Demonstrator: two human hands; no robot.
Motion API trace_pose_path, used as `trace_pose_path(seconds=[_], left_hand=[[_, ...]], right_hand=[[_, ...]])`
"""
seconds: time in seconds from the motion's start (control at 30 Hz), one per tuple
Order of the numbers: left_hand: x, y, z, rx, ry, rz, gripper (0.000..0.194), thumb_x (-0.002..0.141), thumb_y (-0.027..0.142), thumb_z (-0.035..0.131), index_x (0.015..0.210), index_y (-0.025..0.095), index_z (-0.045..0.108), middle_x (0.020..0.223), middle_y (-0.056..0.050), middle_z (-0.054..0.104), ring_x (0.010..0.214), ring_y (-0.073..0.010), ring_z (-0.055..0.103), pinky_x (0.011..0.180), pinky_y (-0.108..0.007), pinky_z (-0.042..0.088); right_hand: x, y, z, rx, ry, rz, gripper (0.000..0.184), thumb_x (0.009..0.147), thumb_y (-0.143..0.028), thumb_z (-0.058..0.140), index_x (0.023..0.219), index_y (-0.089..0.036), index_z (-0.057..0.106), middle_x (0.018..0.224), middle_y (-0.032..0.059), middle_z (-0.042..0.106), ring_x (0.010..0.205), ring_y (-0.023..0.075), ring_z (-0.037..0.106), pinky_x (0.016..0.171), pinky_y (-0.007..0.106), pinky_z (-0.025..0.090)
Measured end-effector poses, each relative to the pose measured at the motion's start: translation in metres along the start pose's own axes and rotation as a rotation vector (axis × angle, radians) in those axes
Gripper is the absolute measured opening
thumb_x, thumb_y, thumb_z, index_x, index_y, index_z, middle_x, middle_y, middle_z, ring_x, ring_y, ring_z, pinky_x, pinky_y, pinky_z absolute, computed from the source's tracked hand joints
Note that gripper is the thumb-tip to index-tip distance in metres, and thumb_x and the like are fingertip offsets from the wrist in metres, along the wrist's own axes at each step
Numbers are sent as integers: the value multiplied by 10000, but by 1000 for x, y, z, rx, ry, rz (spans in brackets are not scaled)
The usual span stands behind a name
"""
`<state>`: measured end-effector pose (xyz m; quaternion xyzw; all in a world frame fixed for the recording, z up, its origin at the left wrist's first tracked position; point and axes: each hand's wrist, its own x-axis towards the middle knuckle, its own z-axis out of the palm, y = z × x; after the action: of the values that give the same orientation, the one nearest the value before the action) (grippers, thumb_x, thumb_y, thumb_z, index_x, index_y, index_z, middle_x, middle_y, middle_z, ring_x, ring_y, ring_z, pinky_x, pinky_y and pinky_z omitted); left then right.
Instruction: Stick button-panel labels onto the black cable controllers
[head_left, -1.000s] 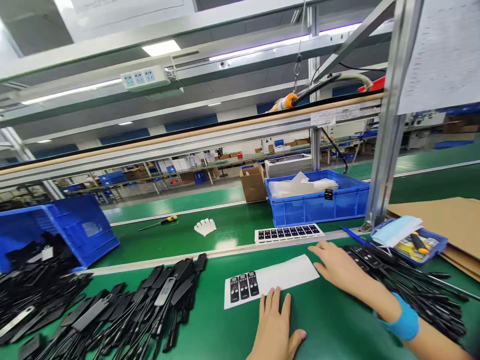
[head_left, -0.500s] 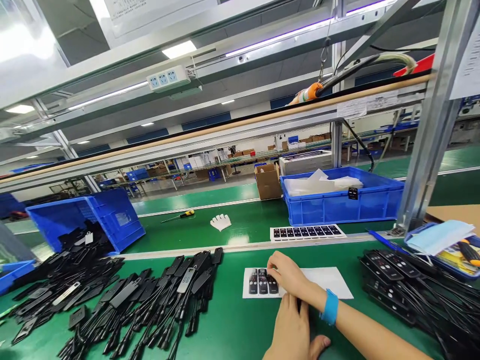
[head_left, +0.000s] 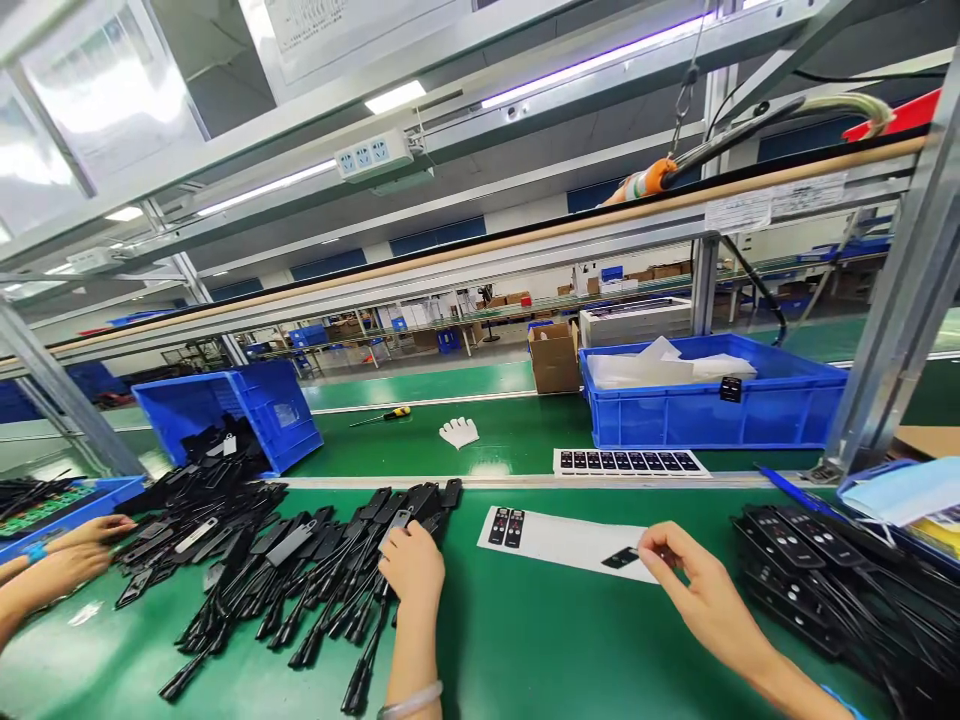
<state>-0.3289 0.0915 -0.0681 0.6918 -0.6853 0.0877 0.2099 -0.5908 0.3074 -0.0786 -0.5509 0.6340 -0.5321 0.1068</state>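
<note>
My right hand (head_left: 686, 580) pinches a black label sticker (head_left: 621, 557) between thumb and fingertips, above the right end of a white backing sheet (head_left: 559, 540). Two black labels (head_left: 506, 528) remain stuck at the sheet's left end. Over the right side of a pile of black cabled units (head_left: 352, 560), my left hand (head_left: 412, 562) has its fingers curled on one flat, light-faced cabled unit (head_left: 399, 520). My fingers partly hide that unit. More black units with button-marked faces (head_left: 784, 540) lie stacked at the right.
At far left another person's hands (head_left: 64, 565) reach to the pile beside a tipped blue crate (head_left: 281, 420). A full label sheet (head_left: 630, 461), a white glove (head_left: 459, 432) and a screwdriver (head_left: 382, 415) lie behind. A blue bin (head_left: 712, 420) stands at back right.
My left hand has moved left from beside my right hand to the pile. My right hand has moved right with a label lifted off the sheet. Another person's hands have come into view.
</note>
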Motion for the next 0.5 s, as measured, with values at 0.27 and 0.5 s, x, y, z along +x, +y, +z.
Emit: trace_pose_path(seconds=[0.27, 0.5], left_hand=[[2, -8, 7, -82, 51, -124, 273, 797, 212, 489, 944, 3, 585, 1014, -293, 546, 994, -426, 488, 769, -500, 367], [-2, 6, -39, -592, 223, -148, 515, 922, 455, 257, 1296, 113, 351, 1155, -207, 517, 1041, -333, 517, 852, -452, 398]], right_hand=[[-16, 16, 3, 29, 11, 38, 270, 939, -428, 400, 802, -230, 522, 783, 15, 520, 701, 175, 495, 645, 296, 415], [-13, 6, 1, 199, 74, 122, 242, 915, -457, 441, 858, -233, 512, 777, -2, 486, 675, 155, 471, 610, 263, 425]])
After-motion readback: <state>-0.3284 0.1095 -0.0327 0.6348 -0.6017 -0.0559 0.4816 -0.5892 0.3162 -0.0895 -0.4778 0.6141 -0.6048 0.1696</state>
